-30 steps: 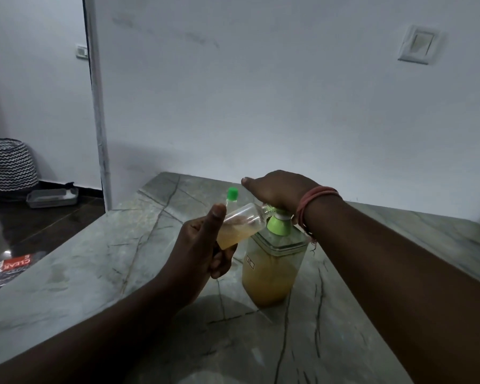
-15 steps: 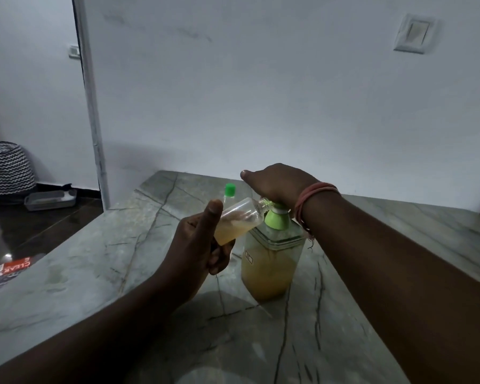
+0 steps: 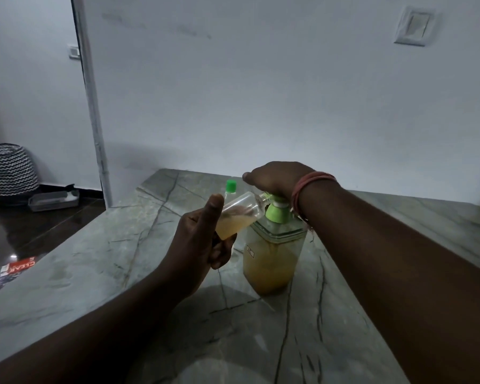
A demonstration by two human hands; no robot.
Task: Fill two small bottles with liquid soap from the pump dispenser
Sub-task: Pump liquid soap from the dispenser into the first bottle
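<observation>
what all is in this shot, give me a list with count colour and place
pump dispenser: 1, clear with green pump, amber soap inside, on the counter centre
small bottle: 1, clear, part filled with amber soap, tilted with its mouth at the spout
capped bottle: 1, clear with green cap, behind the held bottle
counter: 1, grey-green marble
basket: 1, black and white zigzag, floor far left
tray: 1, grey, floor beside basket
wall switch: 1, white, upper right
left hand: grips small bottle
right hand: presses pump, red bands at wrist
</observation>
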